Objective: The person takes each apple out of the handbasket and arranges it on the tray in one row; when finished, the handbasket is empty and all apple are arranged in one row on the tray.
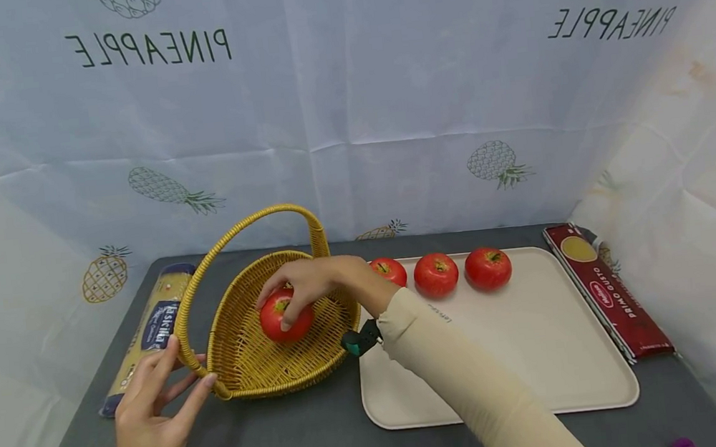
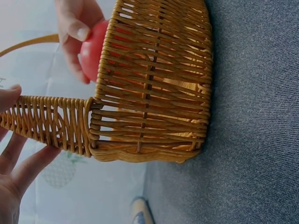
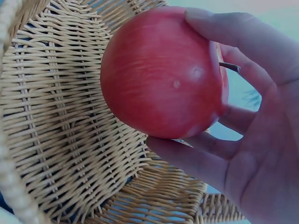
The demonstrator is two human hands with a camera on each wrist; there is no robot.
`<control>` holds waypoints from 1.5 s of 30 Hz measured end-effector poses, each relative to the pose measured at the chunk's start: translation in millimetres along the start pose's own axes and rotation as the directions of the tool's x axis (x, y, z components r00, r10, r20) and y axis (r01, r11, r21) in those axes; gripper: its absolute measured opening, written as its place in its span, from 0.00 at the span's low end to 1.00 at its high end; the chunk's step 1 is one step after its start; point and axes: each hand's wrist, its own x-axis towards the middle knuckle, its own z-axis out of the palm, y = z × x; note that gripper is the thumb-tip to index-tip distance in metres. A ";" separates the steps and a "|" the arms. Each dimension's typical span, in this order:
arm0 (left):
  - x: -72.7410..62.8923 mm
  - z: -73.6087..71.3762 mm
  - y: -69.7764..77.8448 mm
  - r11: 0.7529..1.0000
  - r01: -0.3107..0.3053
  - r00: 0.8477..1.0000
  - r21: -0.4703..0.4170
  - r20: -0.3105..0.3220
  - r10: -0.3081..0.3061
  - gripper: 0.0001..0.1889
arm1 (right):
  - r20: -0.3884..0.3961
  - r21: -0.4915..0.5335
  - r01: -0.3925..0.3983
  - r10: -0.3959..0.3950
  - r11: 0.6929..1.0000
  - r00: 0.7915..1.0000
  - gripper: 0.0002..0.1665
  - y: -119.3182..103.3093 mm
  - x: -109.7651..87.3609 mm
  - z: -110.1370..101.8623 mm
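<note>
A yellow wicker basket (image 1: pixel 234 350) with a tall arched handle (image 1: pixel 218 248) stands on the left half of the table. My left hand (image 1: pixel 149 409) holds the handle low on its near left side, thumb and fingers around the woven strip. Inside the basket opening, my right hand (image 1: pixel 308 284) grips a red apple (image 1: pixel 280 329) from above. The right wrist view shows thumb and fingers around the apple (image 3: pixel 159 74), its stem toward the palm and the woven bottom beyond it. From the left wrist view, the apple (image 2: pixel 92 52) shows partly above the basket rim.
Three more red apples (image 1: pixel 436 275) line the far edge of a beige tray (image 1: pixel 538 350) on the right, one partly behind my right arm. A pasta packet (image 1: pixel 154 329) lies left of the basket. A red coffee packet (image 1: pixel 611 293) lies along the tray's right side.
</note>
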 end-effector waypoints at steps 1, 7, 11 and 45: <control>0.0 0.1 0.0 1.000 -0.002 1.000 0.001 0.000 0.002 0.38 | -0.004 0.002 0.003 -0.003 1.000 1.000 0.34 0.4 -1.5 -0.6; -0.7 0.1 -0.6 1.000 -0.007 1.000 0.004 0.001 0.007 0.39 | -0.040 0.018 -0.002 0.003 1.000 0.999 0.34 4.8 -11.0 -3.4; -1.6 -0.1 -1.2 1.000 -0.008 1.000 0.008 0.002 0.008 0.38 | -0.051 0.009 0.003 -0.003 1.000 0.999 0.35 9.0 -17.7 -5.1; -0.1 0.2 1.5 1.000 0.005 1.000 0.011 0.002 -0.005 0.40 | -0.189 -0.009 0.011 -0.012 1.000 0.982 0.33 13.4 -123.3 -33.7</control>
